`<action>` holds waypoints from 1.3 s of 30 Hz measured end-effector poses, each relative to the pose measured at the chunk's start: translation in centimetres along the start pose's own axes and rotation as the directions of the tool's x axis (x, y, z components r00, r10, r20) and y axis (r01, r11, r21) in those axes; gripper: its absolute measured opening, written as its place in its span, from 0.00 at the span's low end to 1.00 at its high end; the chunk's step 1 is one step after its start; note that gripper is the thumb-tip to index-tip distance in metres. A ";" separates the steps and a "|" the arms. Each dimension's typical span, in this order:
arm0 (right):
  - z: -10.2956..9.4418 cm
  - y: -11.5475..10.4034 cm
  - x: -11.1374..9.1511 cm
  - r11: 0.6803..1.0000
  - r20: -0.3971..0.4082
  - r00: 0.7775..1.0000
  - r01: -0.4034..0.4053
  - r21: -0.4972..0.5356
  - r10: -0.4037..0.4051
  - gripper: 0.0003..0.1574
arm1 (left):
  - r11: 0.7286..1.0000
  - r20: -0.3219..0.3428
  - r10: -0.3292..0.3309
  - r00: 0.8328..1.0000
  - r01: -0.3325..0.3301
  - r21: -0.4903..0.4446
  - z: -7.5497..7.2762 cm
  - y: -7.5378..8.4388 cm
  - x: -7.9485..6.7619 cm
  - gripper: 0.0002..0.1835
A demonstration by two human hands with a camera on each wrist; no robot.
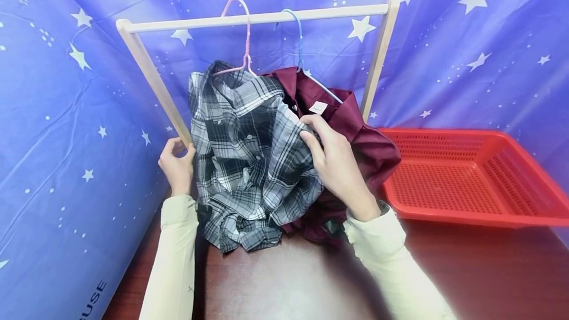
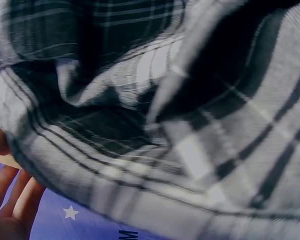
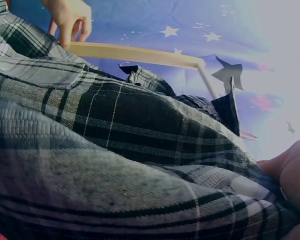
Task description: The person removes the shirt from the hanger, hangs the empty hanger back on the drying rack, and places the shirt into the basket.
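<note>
A grey, black and white plaid shirt (image 1: 240, 137) hangs from a pink hanger (image 1: 247, 38) on a wooden clothes rack (image 1: 266, 18). My left hand (image 1: 178, 169) pinches the lower part of the rack's left post, beside the shirt's left edge; the same hand (image 3: 70, 20) shows at the post in the right wrist view. With thumb and fingers my right hand (image 1: 333, 154) grips the plaid shirt near its right shoulder. Behind that hand a maroon shirt (image 1: 346, 122) hangs on a blue hanger (image 1: 300, 38), partly covered. Plaid cloth (image 2: 140, 170) fills most of the left wrist view.
A red perforated basket (image 1: 449, 181) stands right of the rack on the reddish-brown table (image 1: 275, 285). Blue star-patterned cloth (image 1: 58, 112) surrounds the back and sides. The plaid shirt's lower end bunches near the tabletop.
</note>
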State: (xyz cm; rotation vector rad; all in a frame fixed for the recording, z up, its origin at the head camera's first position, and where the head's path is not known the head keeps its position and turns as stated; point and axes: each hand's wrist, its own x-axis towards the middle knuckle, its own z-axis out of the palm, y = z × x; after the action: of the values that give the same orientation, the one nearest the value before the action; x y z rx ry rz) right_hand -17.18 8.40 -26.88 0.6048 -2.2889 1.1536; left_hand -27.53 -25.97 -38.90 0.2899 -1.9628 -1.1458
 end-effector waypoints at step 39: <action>-3.1 3.8 -5.5 1.000 0.065 0.998 0.025 -0.014 -0.024 0.14 | 0.999 0.022 -0.034 0.999 0.035 -0.033 -0.1 0.3 0.1 0.11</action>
State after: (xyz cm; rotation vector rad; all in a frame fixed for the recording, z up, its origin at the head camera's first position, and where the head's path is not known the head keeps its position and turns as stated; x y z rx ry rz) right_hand -14.46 13.90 -30.96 0.6725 -2.3358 1.1202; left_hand -27.47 -25.91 -38.63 0.2963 -1.9616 -1.2075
